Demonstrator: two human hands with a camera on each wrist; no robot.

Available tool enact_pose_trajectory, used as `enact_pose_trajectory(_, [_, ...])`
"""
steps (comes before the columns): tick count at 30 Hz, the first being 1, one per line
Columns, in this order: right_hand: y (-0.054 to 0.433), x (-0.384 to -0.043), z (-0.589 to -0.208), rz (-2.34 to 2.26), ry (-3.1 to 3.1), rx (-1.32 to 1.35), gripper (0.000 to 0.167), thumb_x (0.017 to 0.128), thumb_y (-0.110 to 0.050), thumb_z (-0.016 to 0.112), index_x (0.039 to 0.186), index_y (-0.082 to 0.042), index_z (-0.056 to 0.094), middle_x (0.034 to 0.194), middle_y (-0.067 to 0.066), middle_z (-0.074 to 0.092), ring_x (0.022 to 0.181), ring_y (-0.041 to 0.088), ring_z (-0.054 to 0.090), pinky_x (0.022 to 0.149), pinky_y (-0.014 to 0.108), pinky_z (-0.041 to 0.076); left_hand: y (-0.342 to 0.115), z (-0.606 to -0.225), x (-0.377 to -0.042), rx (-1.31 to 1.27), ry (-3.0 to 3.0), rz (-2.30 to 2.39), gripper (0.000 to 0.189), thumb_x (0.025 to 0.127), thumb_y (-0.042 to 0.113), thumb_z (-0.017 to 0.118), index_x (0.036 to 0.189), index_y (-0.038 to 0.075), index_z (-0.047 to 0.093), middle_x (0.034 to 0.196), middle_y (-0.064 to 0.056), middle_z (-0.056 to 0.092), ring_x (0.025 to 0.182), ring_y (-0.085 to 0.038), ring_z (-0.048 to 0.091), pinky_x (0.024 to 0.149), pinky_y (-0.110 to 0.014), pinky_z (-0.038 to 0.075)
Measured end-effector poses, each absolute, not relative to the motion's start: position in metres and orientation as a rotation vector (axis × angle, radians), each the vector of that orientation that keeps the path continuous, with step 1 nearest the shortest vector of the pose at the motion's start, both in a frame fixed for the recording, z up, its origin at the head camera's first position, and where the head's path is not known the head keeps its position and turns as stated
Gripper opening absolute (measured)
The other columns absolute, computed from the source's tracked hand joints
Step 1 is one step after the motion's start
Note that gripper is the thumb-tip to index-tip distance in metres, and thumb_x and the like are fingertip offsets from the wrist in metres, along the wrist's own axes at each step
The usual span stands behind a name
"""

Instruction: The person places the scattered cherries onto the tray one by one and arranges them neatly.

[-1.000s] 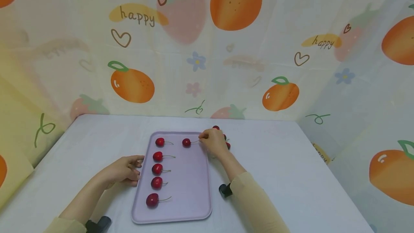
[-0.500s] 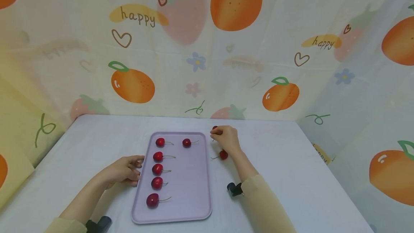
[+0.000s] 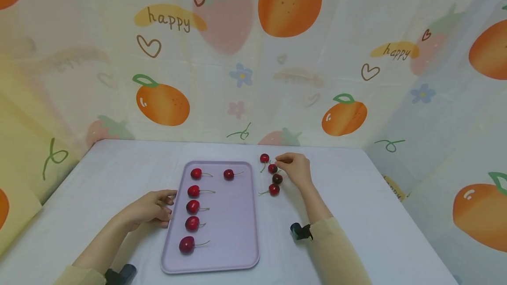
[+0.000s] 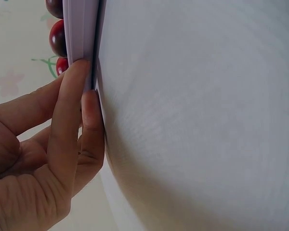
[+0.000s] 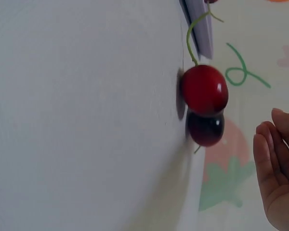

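Observation:
In the head view, the right hand (image 3: 295, 168) hovers just right of several loose cherries beside the tray, thumb and fingertips close to a dark red cherry (image 3: 273, 169). The right wrist view shows that hand (image 5: 279, 163) with fingers together and nothing visible between them, apart from a red cherry (image 5: 205, 90) with a green stem. The left hand (image 3: 151, 207) rests at the left edge of the lilac tray (image 3: 225, 241). In the left wrist view its fingertips (image 4: 79, 70) touch the tray's side wall (image 4: 82, 29). One cherry (image 3: 228, 174) lies at the tray's upper right.
Several cherries form a column down the tray's left side, among them a bottom cherry (image 3: 186, 245). The white-covered table (image 3: 356, 232) spreads around the tray. A fruit-printed curtain (image 3: 245, 91) hangs behind and at both sides.
The right hand has left the stem of the tray's upper-right cherry and moved right, past the loose cherries, uncovering them. That cherry stays on the tray. The left hand holds its place.

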State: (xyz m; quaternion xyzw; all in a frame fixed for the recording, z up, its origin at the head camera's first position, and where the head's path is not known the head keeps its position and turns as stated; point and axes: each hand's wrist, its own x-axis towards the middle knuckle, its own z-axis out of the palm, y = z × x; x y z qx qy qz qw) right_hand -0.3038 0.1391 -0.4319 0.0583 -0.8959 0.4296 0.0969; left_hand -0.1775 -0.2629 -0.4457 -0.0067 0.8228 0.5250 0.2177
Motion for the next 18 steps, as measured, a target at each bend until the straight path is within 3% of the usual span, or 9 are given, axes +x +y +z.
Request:
enact_pose_trajectory(12, [0.162,-0.312,-0.438,1.248,-2.743,0.064,0.018,0.087,-0.018,0.073,0.102,-0.009,0.078,0.102,0.011,0.077,0.097,0.025,0.069,0.082,0.036,0.059,-0.264,-0.446,-0.179,-0.020,2.276,1.449,0.078,0.082,-0.006,0.062,0.150,-0.011,0.026,0.127,-0.029,0.044,0.089,-0.018,0.055,0.071,-0.028,0.063])
enact_pose_trajectory(18, [0.168,-0.317,-0.445,1.233,-2.785,0.044,0.018,0.087,-0.017,0.074,0.101,-0.009,0.078,0.102,0.012,0.077,0.094,0.024,0.067,0.075,0.027,0.055,-0.264,-0.446,-0.178,-0.010,2.278,1.447,0.078,0.082,-0.005,0.062,0.150,-0.011,0.025,0.127,-0.029,0.044,0.090,-0.018,0.055,0.071,-0.028,0.063])
